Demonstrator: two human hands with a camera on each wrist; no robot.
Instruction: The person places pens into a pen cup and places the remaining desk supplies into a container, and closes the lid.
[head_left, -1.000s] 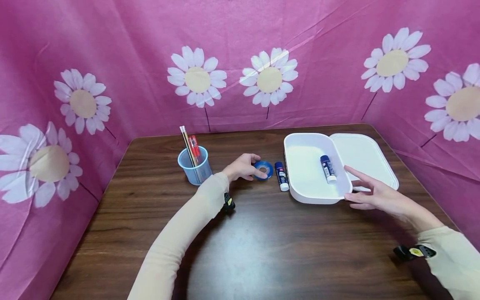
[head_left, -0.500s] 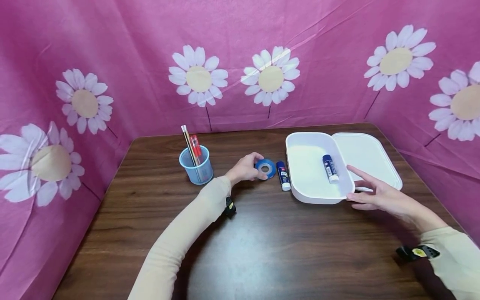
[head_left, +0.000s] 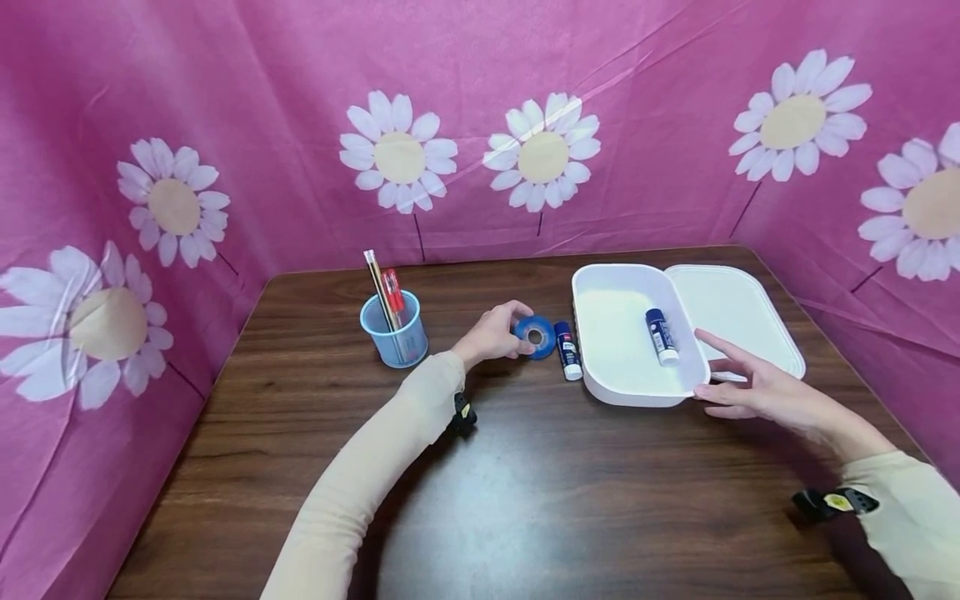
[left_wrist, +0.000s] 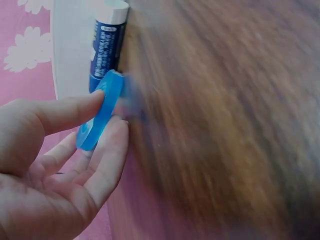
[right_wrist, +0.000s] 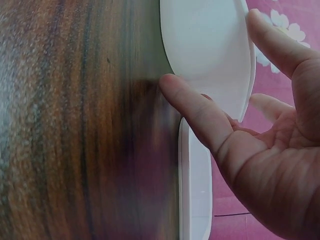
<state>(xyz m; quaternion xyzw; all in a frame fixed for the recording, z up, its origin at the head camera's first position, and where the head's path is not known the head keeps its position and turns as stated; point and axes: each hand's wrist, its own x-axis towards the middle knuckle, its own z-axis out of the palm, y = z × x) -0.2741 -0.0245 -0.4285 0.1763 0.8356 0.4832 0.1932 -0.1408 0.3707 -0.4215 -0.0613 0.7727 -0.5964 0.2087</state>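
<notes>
My left hand (head_left: 489, 336) pinches a roll of blue tape (head_left: 548, 345) between thumb and fingers. The left wrist view has the tape roll (left_wrist: 109, 102) standing edge-on, tilted, with a glue stick (left_wrist: 106, 47) just beyond it. That dark-blue glue stick with a white end lies against the left side of a white open box (head_left: 633, 397). Inside the box, toward its right wall, lies a second glue stick (head_left: 662, 337). At the box's near right corner, my right hand (head_left: 765, 396) touches the rim with spread, fairly straight fingers; the right wrist view shows its fingertips (right_wrist: 172, 84) by the wall.
A white lid (head_left: 742, 321) lies behind and right of the box. Left of the tape stands a light-blue mesh pen cup (head_left: 397, 343) holding pencils and a red item. The brown wooden table (head_left: 480, 500) meets a pink flowered cloth (head_left: 465, 50) at the back.
The tape roll, pinched by my left hand, has shifted slightly to the right and tilted a little. My right hand stays at the box corner; the whole view has drifted slightly.
</notes>
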